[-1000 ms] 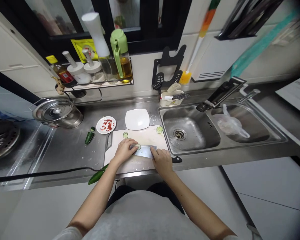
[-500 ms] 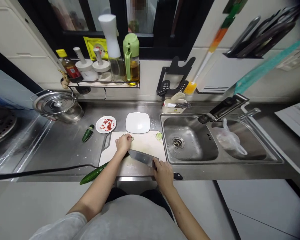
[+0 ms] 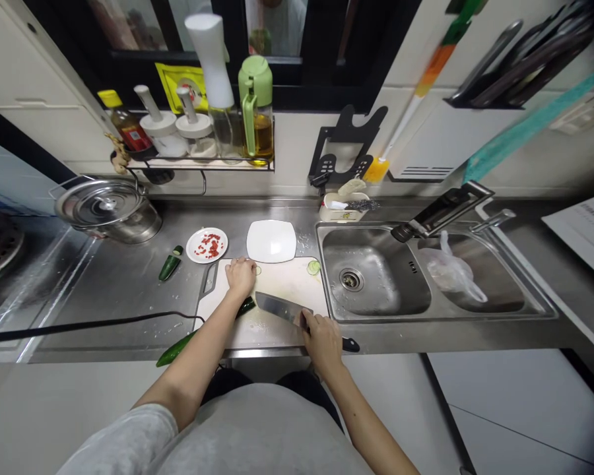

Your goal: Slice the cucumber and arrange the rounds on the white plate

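Observation:
My left hand (image 3: 241,276) rests low over the upper left of the white cutting board (image 3: 282,333), its fingers drawn together at a thin cucumber slice (image 3: 258,270). In my right hand (image 3: 323,340) is a kitchen knife (image 3: 280,306), gripped near the blade's base, with the black handle end showing past the hand. Its blade points left over the board. A dark green cucumber piece (image 3: 246,305) lies on the board, partly hidden by my left wrist. Farther left, a long cucumber (image 3: 175,349) is partly covered by my left forearm. Several cut slices (image 3: 313,266) sit at the board's upper right corner.
Behind the board are an empty white plate (image 3: 271,241) and a small plate (image 3: 193,248) with chopped red bits. A cut cucumber chunk (image 3: 169,266) and a steel pot (image 3: 141,222) stand left. The double sink (image 3: 376,293) borders the right. A black cable (image 3: 103,324) crosses the counter.
My left hand has shifted slightly up and left, uncovering more of the cucumber piece beneath the wrist. The knife stays nearly in place. The whole view has shifted a little.

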A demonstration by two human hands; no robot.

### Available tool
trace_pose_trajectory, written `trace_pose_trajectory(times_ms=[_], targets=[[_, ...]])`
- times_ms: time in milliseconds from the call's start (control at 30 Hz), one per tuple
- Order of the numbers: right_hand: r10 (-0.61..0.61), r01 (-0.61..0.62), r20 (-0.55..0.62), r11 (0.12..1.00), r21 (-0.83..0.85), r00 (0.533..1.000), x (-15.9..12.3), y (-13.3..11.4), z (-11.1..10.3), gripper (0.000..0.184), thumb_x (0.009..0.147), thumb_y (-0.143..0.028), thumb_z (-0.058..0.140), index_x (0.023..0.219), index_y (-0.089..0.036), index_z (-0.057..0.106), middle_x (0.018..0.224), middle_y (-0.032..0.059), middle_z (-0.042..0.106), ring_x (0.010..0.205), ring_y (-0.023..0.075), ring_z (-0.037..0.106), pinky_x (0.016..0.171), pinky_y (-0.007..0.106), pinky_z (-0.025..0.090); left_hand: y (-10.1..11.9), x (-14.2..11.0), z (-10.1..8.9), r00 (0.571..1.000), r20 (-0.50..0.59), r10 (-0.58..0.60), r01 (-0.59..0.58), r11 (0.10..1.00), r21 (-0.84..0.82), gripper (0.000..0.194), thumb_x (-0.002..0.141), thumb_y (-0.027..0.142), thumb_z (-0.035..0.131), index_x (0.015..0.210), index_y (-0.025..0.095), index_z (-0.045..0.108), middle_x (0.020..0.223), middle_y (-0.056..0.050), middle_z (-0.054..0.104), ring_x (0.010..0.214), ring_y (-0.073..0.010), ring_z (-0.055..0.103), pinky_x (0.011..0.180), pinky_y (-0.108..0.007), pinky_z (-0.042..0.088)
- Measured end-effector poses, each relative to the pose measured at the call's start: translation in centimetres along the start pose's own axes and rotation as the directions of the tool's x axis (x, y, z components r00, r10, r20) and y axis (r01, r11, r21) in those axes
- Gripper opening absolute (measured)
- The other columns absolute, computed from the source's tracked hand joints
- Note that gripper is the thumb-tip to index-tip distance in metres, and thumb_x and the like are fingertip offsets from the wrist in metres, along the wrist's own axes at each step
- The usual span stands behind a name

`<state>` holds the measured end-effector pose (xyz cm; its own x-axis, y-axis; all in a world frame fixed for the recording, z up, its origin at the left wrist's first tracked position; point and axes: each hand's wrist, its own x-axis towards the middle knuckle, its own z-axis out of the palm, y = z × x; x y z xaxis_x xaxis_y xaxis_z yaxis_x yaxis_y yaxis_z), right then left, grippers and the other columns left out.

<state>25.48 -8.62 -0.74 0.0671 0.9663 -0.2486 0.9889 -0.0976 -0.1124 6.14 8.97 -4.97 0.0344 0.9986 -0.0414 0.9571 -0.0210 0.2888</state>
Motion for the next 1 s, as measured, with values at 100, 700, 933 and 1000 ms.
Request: trace_pose_trajectory(times_ms=[100, 700, 933, 1000], targets=[[0.014, -0.015, 0.017, 0.999, 0.051, 1.0, 0.1, -0.2, 0.0, 0.038, 0.088, -0.021, 0.053, 0.126, -0.022, 0.058, 0.1, 0.0074, 0.068, 0.097, 0.0219, 0.058, 0.084, 0.031, 0.032, -0.5, -0.1, -0.4, 0.999, 0.01, -0.033, 0.033, 0.998, -0.057, 0.022, 0.086, 0.029, 0.053, 0.089, 0.024, 0.073, 0.101, -0.01, 0.068, 0.104, -0.0302, 0.055, 0.086, -0.043, 0.037], [-0.056, -0.002, 0.258, 0.976, 0.219, 0.964, 0.5, -4.7, -0.3, 0.035, 0.1, -0.033, 0.028, 0.112, -0.018, 0.057, 0.091, 0.0096, 0.071, 0.085, 0.0229, 0.067, 0.068, 0.028, 0.038, -7.2, -10.8, -0.4, 0.898, -0.212, 0.386, -0.429, 0.875, -0.222, 0.023, 0.09, 0.035, 0.056, 0.104, 0.026, 0.071, 0.098, -0.006, 0.068, 0.091, -0.0192, 0.06, 0.083, -0.035, 0.047], [-0.116, 0.052, 0.314, 0.977, 0.204, 0.942, -0.2, -6.2, -0.3, 0.036, 0.099, -0.029, 0.026, 0.111, -0.015, 0.057, 0.088, 0.0125, 0.07, 0.086, 0.0246, 0.068, 0.071, 0.031, 0.043, -7.4, -10.7, 0.4, 0.885, -0.194, 0.424, -0.459, 0.863, -0.21, 0.026, 0.091, 0.032, 0.054, 0.112, 0.029, 0.069, 0.105, -0.005, 0.068, 0.096, -0.0191, 0.06, 0.083, -0.034, 0.049], [-0.13, 0.063, 0.318, 0.975, 0.211, 0.939, -0.4, -6.5, -0.4, 0.037, 0.099, -0.028, 0.025, 0.111, -0.015, 0.057, 0.087, 0.0128, 0.07, 0.086, 0.0251, 0.068, 0.071, 0.031, 0.044, -7.4, -10.8, 0.5, 0.882, -0.185, 0.434, -0.467, 0.86, -0.208, 0.027, 0.092, 0.031, 0.053, 0.114, 0.029, 0.069, 0.106, -0.005, 0.068, 0.096, -0.0188, 0.06, 0.083, -0.034, 0.049]])
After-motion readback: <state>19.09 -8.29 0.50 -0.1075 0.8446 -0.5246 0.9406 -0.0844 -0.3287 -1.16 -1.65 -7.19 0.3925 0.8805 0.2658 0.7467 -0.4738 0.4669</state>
